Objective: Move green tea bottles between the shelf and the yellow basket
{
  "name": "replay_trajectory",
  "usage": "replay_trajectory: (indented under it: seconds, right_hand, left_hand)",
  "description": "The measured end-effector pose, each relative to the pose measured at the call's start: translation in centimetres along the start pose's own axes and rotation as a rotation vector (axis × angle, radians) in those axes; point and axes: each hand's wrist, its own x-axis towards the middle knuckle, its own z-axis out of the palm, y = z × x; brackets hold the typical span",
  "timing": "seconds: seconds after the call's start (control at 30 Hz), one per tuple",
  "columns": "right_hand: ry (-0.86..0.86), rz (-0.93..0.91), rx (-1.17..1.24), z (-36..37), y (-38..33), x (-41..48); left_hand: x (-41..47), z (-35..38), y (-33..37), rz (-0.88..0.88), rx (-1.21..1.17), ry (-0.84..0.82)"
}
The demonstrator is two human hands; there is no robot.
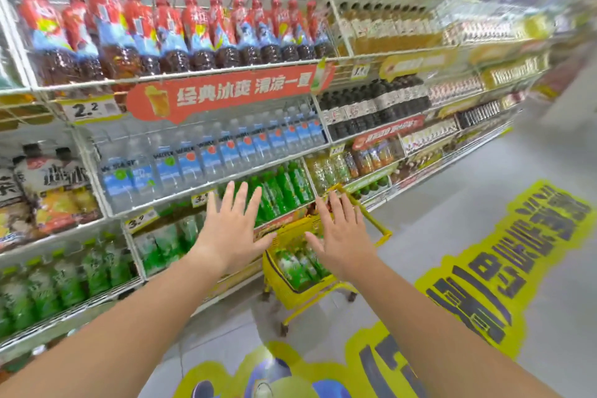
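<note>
Left hand [232,233]: fingers [240,200] straight and spread, gripping nothing, seen in front of the green tea bottles [281,191] standing on a lower tier of the white wire shelf [161,200]. Right hand [342,242]: fingers [336,208] also splayed, empty, over the yellow basket [284,292]. Basket on the floor [452,203], close beside the shelf; more green bottles [295,268] lie inside it. Water bottles [206,158] one tier up. Right side of the view blurred.

Basket [281,288] on floor [484,168], before shelf [161,200]; tea bottles [292,268] in basket, more on shelf behind it.
</note>
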Motion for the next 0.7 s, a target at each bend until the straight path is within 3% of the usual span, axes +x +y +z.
replay_trajectory:
  seconds: [0.3,0.7]
  right_hand:
    - [-0.04,0.007,-0.103,0.7,11.7,9.5]
    - [-0.221,-0.1,-0.077,8.9,22.8,22.6]
  left_hand:
    - [13.8,4.8,5.7,0.014,-0.059,0.028]
    - [26.5,13.7,10.5,-0.088,-0.062,-0.23]
